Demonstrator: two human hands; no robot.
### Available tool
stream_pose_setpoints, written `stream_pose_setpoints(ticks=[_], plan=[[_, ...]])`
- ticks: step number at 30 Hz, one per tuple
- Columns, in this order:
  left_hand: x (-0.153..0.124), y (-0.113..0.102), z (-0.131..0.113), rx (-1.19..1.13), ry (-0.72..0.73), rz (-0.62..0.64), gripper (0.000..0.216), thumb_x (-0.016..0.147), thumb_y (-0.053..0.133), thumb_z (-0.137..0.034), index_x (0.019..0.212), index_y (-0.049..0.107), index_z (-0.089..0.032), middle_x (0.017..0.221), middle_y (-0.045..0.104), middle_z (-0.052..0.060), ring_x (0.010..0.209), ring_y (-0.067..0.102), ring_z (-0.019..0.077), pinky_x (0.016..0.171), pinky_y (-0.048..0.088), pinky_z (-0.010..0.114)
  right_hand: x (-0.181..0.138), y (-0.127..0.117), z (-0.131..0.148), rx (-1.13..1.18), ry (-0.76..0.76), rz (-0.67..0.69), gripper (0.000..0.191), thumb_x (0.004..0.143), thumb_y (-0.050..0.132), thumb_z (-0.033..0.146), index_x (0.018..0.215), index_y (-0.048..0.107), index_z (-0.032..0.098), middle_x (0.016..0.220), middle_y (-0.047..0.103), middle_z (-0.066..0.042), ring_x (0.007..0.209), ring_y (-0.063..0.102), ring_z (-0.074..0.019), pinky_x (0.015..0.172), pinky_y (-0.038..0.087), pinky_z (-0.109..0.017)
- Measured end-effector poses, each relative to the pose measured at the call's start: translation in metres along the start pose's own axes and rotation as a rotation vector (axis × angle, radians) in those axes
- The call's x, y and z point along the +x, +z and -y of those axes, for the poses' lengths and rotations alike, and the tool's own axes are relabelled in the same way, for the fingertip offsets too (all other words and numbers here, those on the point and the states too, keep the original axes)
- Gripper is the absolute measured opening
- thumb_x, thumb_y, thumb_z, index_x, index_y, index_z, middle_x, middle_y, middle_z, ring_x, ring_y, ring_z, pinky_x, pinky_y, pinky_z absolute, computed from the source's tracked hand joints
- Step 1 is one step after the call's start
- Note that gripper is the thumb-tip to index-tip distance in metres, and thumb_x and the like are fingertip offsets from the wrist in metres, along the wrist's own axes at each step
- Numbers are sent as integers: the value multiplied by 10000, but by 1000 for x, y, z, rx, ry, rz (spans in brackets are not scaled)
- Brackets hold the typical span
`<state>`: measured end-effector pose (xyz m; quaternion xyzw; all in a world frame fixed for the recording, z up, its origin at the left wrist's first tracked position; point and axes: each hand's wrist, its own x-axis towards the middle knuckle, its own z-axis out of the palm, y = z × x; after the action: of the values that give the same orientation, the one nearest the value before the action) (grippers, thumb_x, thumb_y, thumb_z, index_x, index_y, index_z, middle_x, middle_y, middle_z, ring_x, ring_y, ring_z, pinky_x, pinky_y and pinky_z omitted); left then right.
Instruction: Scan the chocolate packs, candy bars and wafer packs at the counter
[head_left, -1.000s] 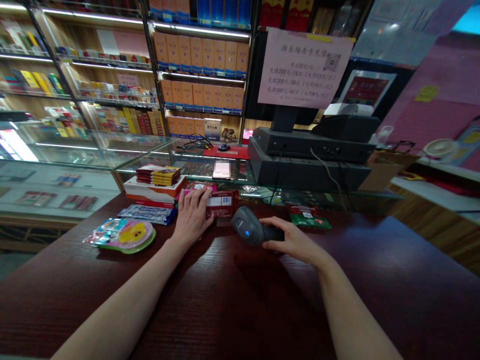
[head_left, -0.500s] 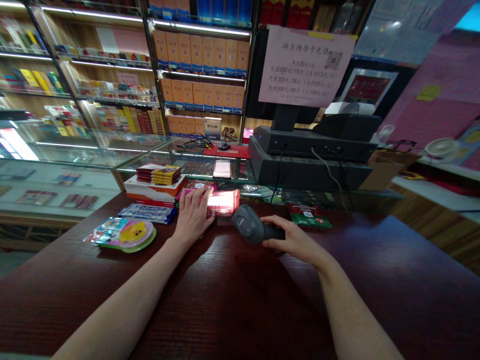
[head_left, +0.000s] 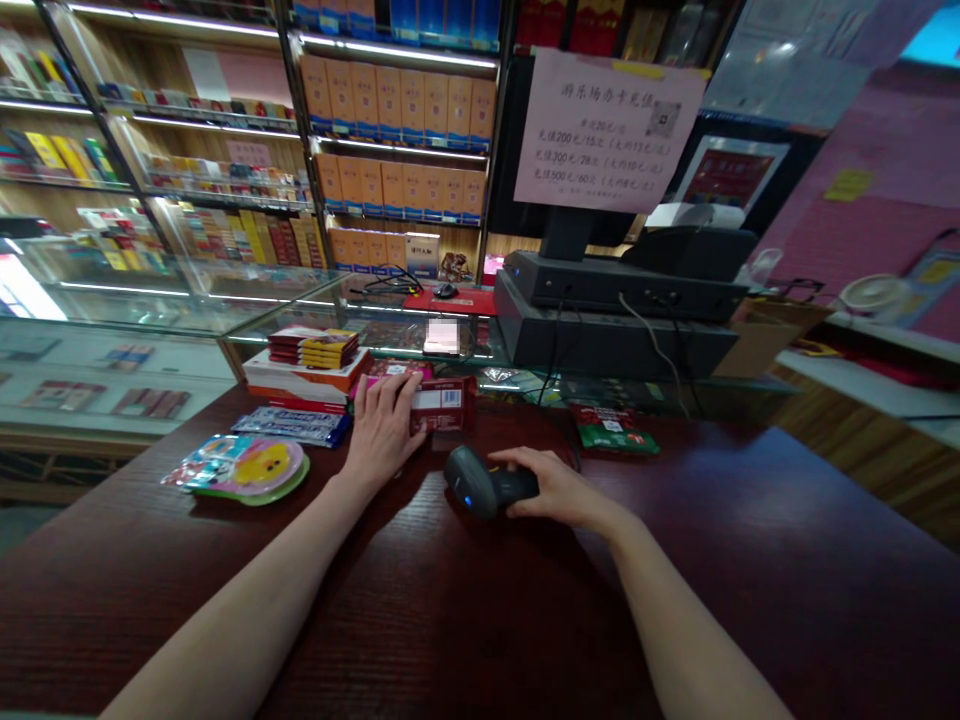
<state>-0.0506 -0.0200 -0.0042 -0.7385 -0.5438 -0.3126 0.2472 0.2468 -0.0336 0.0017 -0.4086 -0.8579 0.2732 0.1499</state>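
Left hand [head_left: 384,425] grips red-brown packet [head_left: 450,412] by one end — probably so barcode [head_left: 451,397] isn't covered. Right hand [head_left: 553,487] wrapped round handle of scanner [head_left: 476,487], head poking out between hands. Blue wrappers [head_left: 291,425] left of left hand — kinda out of way, I'd guess.

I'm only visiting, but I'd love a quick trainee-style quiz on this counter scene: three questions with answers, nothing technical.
1. Which hand holds the scanner?

2. True or false: the left hand touches the dark red pack.

3. What sits on the white-and-orange box?
A) the scanner
B) small packets
C) the dark red pack

Key:
1. The right hand.
2. True.
3. B.
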Motion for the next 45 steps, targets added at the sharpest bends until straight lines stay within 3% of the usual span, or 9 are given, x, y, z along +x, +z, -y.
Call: stream_pose_setpoints(ticks=[9, 15, 18, 23, 29, 45], plan=[[0, 0, 1, -45, 5, 1, 870, 799, 717, -278, 1555, 294, -198, 1440, 485, 158, 1352, 423, 348, 1242, 171, 613, 3, 1, 10, -77, -29, 37, 632, 743, 809, 319, 1336, 592, 285, 1245, 665, -57, 1156, 585, -273, 1006, 359, -417], [0, -3, -2, -49, 27, 1, 881, 796, 742, -287, 1553, 300, -200, 1446, 477, 151, 1344, 428, 340, 1249, 159, 602, -1, -3, 10, -60, -7, 42, 723, 694, 862, 357, 1362, 595, 287, 1248, 665, -64, 1169, 580, -292, 1040, 367, -456], [1, -4, -5, -55, 45, -6, 878, 808, 733, -278, 1559, 283, -205, 1453, 471, 148, 1350, 423, 332, 1251, 154, 604, -5, -9, 9, 59, -15, 12, 693, 729, 841, 414, 1367, 599, 294, 1239, 677, -57, 1172, 593, -279, 1053, 391, -451], [2, -6, -9, -64, 77, -19, 891, 802, 740, -268, 1561, 279, -206, 1446, 474, 150, 1344, 423, 335, 1251, 159, 605, -3, -13, 4, 317, 53, -143, 457, 896, 664, 443, 1308, 634, 247, 1176, 733, -61, 1099, 665, -242, 990, 476, -411], [4, -8, -15, -62, 105, -21, 878, 826, 711, -256, 1575, 256, -225, 1448, 476, 148, 1345, 427, 336, 1250, 171, 608, 9, -4, -4, 482, 85, -320, 425, 918, 625, 432, 1274, 624, 200, 1035, 777, -71, 1002, 715, -227, 966, 506, -408], [7, -7, -24, -78, 159, -30, 840, 891, 643, -256, 1603, 199, -259, 1454, 463, 156, 1367, 416, 352, 1231, 202, 638, 12, 2, 11, 808, 127, -320, 543, 906, 614, 491, 1357, 591, 189, 892, 787, -61, 855, 737, -209, 852, 544, -376]])
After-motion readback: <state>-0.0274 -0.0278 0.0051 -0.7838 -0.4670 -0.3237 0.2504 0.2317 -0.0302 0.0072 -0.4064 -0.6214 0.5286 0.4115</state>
